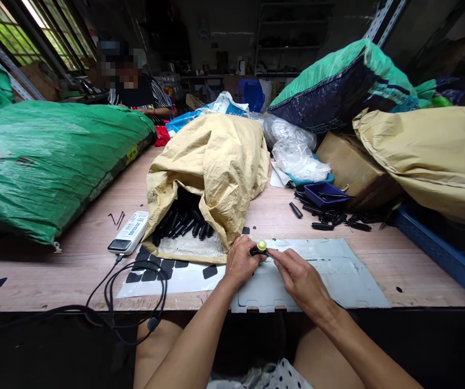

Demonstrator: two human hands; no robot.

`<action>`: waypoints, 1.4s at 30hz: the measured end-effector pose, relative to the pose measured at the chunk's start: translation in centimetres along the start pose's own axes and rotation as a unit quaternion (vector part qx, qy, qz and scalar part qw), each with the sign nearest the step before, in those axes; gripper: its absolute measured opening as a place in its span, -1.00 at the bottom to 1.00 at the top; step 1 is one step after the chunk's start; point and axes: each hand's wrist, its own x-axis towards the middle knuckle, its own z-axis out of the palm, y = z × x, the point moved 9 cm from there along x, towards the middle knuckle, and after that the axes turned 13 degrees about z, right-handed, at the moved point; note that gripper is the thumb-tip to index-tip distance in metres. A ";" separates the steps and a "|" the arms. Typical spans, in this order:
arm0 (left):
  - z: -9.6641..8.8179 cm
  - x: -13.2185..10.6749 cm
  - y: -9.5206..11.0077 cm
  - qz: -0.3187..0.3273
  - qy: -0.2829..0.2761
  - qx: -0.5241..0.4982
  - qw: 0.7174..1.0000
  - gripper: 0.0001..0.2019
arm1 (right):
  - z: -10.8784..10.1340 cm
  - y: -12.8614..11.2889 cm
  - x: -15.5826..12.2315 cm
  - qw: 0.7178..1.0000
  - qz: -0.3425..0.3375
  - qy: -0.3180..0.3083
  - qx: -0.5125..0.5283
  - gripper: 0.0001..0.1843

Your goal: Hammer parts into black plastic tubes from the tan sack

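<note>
Near the table's front edge, the left hand (pixel 240 262) and right hand (pixel 297 275) meet over a grey sheet (pixel 337 270), pinching a small black part with a yellow-green cap (pixel 260 248) between their fingertips. Just beyond lies an open tan sack (pixel 216 162) spilling black handles (pixel 183 224).

We see a matt, pale wood-grain table (pixel 74 259), a rough woven tan sack (pixel 224 156) and a glossy green plastic sack (pixel 46 156). The sheet (pixel 337 270) is smooth, dull grey. The black part (pixel 256 250) looks like matt plastic with a shiny yellow-green cap. The clear bags (pixel 297 156) are crinkled film; the box (pixel 349 162) is plain cardboard.
</note>
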 end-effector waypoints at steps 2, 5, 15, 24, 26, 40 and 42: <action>0.1 0.0 -0.1 -0.003 -0.001 -0.004 1.000 -0.90 | -0.4 0.0 0.0 1.000 -0.006 0.011 0.001 -0.58; 0.1 0.0 -0.1 -0.003 -0.001 -0.017 1.000 -0.88 | -2.0 0.1 -0.2 0.997 -0.022 0.060 0.032 -0.58; 0.2 -0.1 -0.1 0.011 0.002 -0.003 1.000 -0.88 | -2.8 1.8 0.5 0.997 -0.001 0.074 0.019 -0.60; -0.2 -0.1 0.3 0.021 0.000 0.010 1.000 -0.84 | -0.9 7.6 5.5 0.981 0.065 0.091 -0.157 -0.66; -0.3 -0.1 0.4 0.023 0.000 0.012 1.000 -0.83 | -0.1 7.9 5.5 0.976 0.048 0.105 -0.185 -0.67; -1.0 0.0 1.1 0.050 0.022 -0.041 0.998 -0.87 | 0.5 7.5 5.4 0.958 0.056 0.133 -0.249 -0.69; -2.1 -1.3 3.3 0.079 0.036 -0.090 0.992 -0.88 | 0.6 7.5 5.5 0.958 0.061 0.129 -0.250 -0.69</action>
